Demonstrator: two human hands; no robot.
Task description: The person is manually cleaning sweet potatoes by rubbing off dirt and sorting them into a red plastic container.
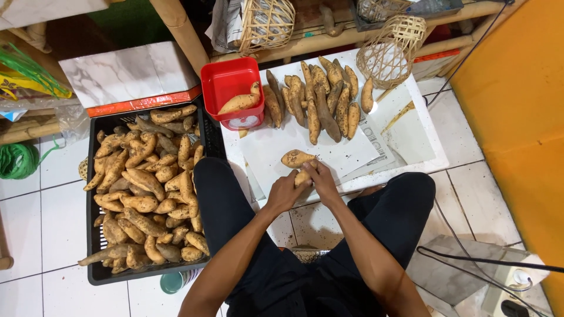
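Both hands, left hand [284,192] and right hand [320,179], are closing together around a small, knobbly, tan sweet potato [302,175], with a plumper one [296,158] lying just beyond on white paper [352,154].

Two hands [302,186], one black crate [100,273], one red scale [232,91], two woven baskets [267,23].

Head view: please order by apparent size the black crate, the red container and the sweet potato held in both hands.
1. Black crate, clearly the largest.
2. Red container.
3. Held sweet potato, partly hidden by the left hand and right hand.
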